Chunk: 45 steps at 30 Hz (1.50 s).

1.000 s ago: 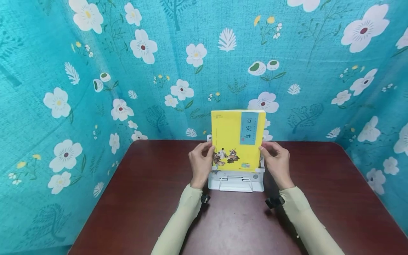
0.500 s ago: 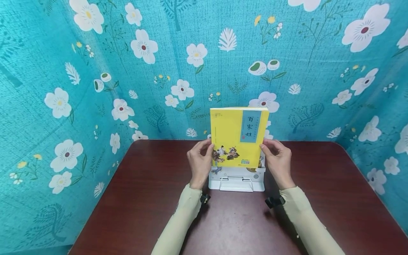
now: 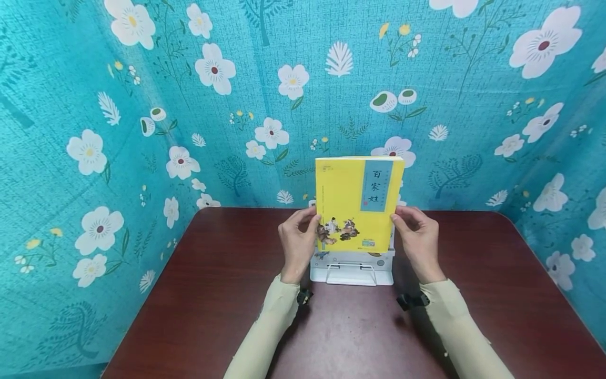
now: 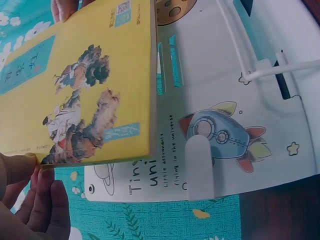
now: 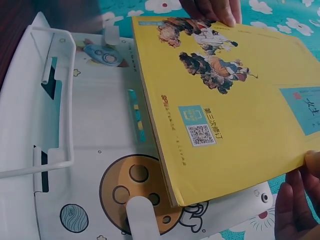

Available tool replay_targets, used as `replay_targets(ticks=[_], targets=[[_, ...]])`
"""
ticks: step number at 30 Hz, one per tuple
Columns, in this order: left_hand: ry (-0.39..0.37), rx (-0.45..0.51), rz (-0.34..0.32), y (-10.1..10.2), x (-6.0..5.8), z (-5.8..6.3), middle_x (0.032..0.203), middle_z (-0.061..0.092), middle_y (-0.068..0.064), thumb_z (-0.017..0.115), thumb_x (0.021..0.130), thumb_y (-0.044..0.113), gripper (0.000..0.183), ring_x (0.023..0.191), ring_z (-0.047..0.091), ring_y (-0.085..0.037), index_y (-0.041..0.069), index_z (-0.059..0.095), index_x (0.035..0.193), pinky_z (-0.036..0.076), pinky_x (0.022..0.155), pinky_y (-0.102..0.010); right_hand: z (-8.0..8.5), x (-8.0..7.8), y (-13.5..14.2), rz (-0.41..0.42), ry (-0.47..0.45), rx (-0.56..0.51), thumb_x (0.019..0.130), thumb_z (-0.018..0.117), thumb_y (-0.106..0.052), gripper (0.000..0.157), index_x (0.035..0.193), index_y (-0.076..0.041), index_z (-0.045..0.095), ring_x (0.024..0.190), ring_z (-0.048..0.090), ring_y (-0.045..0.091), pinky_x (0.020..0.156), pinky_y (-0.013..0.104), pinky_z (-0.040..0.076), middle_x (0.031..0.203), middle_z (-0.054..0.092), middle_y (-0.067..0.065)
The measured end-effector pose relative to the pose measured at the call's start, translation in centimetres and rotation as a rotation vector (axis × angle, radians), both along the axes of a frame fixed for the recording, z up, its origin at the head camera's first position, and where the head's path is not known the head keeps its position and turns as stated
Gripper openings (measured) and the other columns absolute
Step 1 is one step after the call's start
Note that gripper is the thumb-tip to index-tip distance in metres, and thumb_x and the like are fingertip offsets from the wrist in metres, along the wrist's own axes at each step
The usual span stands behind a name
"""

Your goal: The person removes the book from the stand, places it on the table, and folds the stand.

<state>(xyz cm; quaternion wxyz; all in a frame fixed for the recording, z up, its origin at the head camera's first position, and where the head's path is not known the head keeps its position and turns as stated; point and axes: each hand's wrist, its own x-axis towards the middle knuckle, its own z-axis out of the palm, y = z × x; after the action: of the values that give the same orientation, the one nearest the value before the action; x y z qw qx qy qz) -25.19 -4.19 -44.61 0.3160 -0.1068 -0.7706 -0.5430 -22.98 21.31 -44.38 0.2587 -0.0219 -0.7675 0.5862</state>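
Observation:
A yellow paperback book [image 3: 352, 205] with a blue title panel stands upright between my two hands. My left hand [image 3: 299, 239] pinches its left edge, thumb in front. On the opposite edge my right hand [image 3: 416, 237] pinches the book the same way. Behind and below it is a white book stand [image 3: 350, 276] printed with a rocket [image 4: 217, 135] and an orange planet [image 5: 135, 185]. In both wrist views the book's lower edge is apart from the stand's back panel, with a gap showing. Most of that panel is hidden by the book in the head view.
The stand's wire bar [image 5: 70, 100] lies across its base, and white clips [image 4: 199, 167] stick out from the panel. All of it rests on a dark red-brown table [image 3: 227, 252]. A turquoise floral curtain [image 3: 303, 95] hangs close behind.
The book has come up off the stand's lower clips and nearer to me, looking larger, and has shifted slightly right. Both hands keep their pinch; the right hand has moved a little right.

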Motion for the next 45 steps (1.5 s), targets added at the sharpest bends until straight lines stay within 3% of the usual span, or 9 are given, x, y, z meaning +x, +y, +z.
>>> replay_targets(ticks=[8,15,22,27,36,41,45], targets=[[-0.039,-0.002,-0.023,-0.1,0.2,0.1,0.102,0.082,-0.006,0.08,0.093,0.013,0.021,0.089,0.079,-0.018,0.01,0.081,0.113,0.063,0.079,-0.032,0.4,0.6,0.3,0.015,-0.024,-0.007,0.097,0.074,-0.016,0.029,0.124,-0.005,0.075,0.092,0.064,0.008,0.087,0.008,0.053,0.101,0.07,-0.018],[-0.079,0.028,-0.066,-0.1,0.6,0.4,0.102,0.082,-0.007,0.08,0.092,0.013,0.021,0.087,0.078,-0.018,0.011,0.081,0.113,0.06,0.075,-0.024,1.0,1.0,0.8,0.037,-0.055,-0.032,0.096,0.075,-0.015,0.031,0.125,-0.003,0.074,0.09,0.063,0.009,0.082,0.009,0.054,0.1,0.071,-0.02],[-0.117,0.092,-0.102,0.0,0.8,0.5,0.101,0.082,-0.008,0.081,0.091,0.01,0.02,0.083,0.077,-0.023,0.01,0.081,0.111,0.057,0.072,-0.022,1.3,1.0,1.4,0.079,-0.144,-0.062,0.097,0.075,-0.02,0.038,0.129,0.0,0.071,0.093,0.065,0.004,0.082,0.009,0.054,0.101,0.07,-0.023],[-0.172,0.145,-0.133,0.0,0.8,0.7,0.099,0.082,-0.01,0.082,0.09,0.011,0.019,0.08,0.076,-0.019,0.01,0.082,0.109,0.057,0.07,-0.02,1.4,1.0,2.2,0.145,-0.163,-0.189,0.095,0.078,-0.018,0.037,0.127,0.0,0.072,0.093,0.064,0.005,0.079,0.011,0.055,0.099,0.075,-0.02],[-0.273,0.219,-0.215,0.0,0.4,0.8,0.099,0.081,-0.014,0.082,0.09,0.013,0.019,0.076,0.068,-0.007,0.007,0.082,0.108,0.053,0.069,-0.02,1.4,1.0,3.9,0.345,-0.222,-0.382,0.095,0.077,-0.02,0.031,0.124,-0.008,0.073,0.093,0.068,0.008,0.081,0.016,0.057,0.105,0.078,-0.01],[-0.323,0.246,-0.244,-0.1,0.5,0.7,0.103,0.081,-0.014,0.082,0.091,0.016,0.021,0.077,0.069,-0.007,0.008,0.081,0.11,0.055,0.072,-0.021,1.4,0.9,4.1,0.456,-0.204,-0.536,0.097,0.073,-0.011,0.02,0.117,-0.013,0.078,0.089,0.075,0.007,0.081,0.017,0.06,0.106,0.081,-0.006],[-0.353,0.267,-0.276,0.1,0.5,0.7,0.107,0.08,-0.015,0.081,0.091,0.014,0.022,0.079,0.069,-0.007,0.006,0.08,0.111,0.057,0.074,-0.02,1.3,1.0,4.4,0.523,-0.194,-0.62,0.1,0.067,-0.004,0.021,0.114,-0.012,0.079,0.089,0.078,0.01,0.082,0.02,0.062,0.107,0.082,-0.003]])
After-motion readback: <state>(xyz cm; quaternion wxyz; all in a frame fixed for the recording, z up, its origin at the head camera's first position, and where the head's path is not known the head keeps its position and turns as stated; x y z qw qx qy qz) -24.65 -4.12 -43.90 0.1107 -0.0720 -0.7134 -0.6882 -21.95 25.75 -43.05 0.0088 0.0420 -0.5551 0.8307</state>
